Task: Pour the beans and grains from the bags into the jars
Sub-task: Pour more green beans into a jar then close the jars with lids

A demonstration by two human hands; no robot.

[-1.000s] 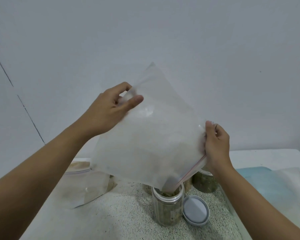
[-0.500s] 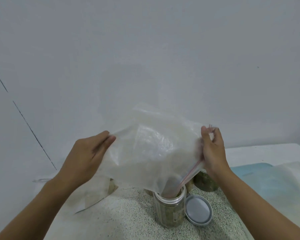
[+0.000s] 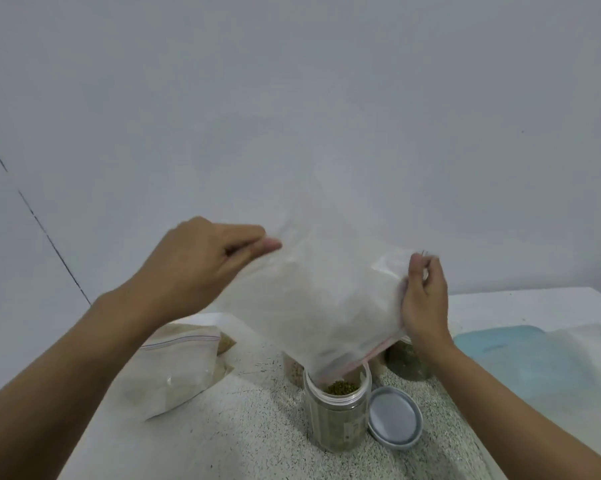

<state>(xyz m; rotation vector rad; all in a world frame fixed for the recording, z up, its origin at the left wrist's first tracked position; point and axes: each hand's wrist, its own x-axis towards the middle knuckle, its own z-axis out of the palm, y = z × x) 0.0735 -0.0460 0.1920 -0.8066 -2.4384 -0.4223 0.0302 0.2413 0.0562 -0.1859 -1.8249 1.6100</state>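
A clear zip bag (image 3: 320,306), nearly empty, hangs mouth-down over an open clear jar (image 3: 337,407) filled with green beans. The bag's red-lined mouth reaches into the jar's rim. My left hand (image 3: 202,265) holds the bag's upper left corner between thumb and fingers. My right hand (image 3: 424,299) pinches the bag's right edge by the zip. A grey round lid (image 3: 394,417) lies flat just right of the jar.
A zip bag of pale grain (image 3: 178,368) lies at the left on the speckled counter (image 3: 243,438). Behind stand another jar of green beans (image 3: 408,362) and a jar of pale grains (image 3: 294,370). A blue board (image 3: 510,358) and an empty bag (image 3: 576,344) lie right.
My left hand dropped with the bag's corner, then rose again and shifted right. The bag crumpled and spread out again. The right hand stayed almost in place; green beans now show at the jar's top.
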